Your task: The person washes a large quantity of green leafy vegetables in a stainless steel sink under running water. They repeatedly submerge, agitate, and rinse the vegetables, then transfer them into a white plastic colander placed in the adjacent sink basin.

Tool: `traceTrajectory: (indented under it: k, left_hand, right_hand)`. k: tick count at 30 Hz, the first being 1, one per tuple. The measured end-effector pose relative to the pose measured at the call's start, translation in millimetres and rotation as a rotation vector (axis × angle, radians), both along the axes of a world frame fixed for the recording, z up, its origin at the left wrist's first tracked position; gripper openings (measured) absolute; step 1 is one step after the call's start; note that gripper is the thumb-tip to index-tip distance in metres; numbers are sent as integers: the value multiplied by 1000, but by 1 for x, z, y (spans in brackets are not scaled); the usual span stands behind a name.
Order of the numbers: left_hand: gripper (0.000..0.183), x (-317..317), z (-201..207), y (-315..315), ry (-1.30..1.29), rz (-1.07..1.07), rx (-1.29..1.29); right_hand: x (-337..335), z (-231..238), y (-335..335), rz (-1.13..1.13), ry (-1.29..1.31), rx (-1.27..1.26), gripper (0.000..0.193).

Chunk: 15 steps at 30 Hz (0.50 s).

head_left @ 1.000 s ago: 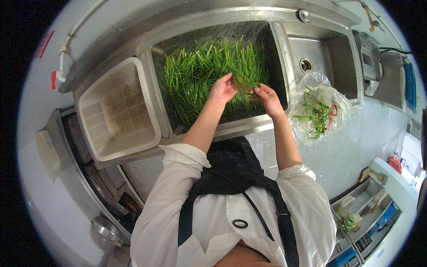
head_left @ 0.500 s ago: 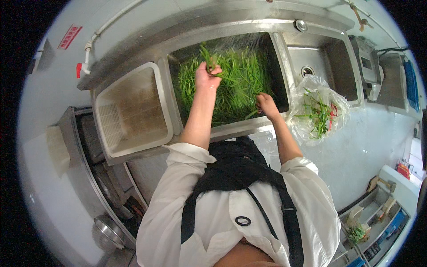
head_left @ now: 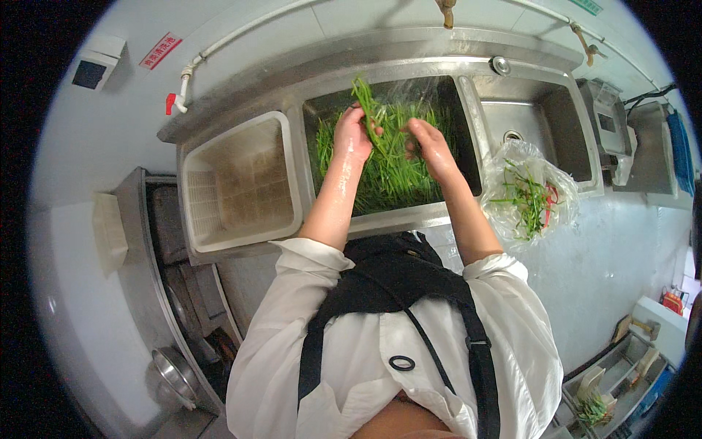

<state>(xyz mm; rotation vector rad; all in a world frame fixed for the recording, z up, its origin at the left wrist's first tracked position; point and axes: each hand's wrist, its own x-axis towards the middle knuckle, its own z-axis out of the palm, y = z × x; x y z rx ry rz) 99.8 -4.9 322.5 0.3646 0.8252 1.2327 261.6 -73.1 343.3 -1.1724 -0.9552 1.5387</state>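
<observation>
A steel sink basin (head_left: 472,164) holds a thick mass of long green stalks that look like garlic chives (head_left: 398,179). My left hand (head_left: 352,137) is closed around a small bunch of chives (head_left: 364,95), raised over the heap with the ends pointing away from me. Just to its right, my right hand (head_left: 433,148) is over the chives, fingers loosely bent and apart from the thumb; nothing clearly shows in it. Water streams down at the far side of the basin, beyond both hands.
Left of the basin sits a white plastic crate (head_left: 291,172). On the right, a clear plastic bag (head_left: 559,194) with green scraps and a red strip lies by a second sink (head_left: 523,110). A brass tap (head_left: 446,11) and a white pipe (head_left: 241,33) run along the wall.
My right hand has come up from the basin's near edge toward my left hand. The left hand still grips its bunch. The whole view has shifted slightly.
</observation>
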Motion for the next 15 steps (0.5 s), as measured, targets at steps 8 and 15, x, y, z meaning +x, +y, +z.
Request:
traceTrajectory:
  k: [8, 15]
  left_hand:
    - [13, -10, 30, -14, 368, -36, 66]
    - [17, -44, 38, -20, 236, -232, -30]
  right_hand:
    - [5, 4, 30, 13, -576, 389, 23]
    - [71, 23, 50, -353, -299, 188, 16]
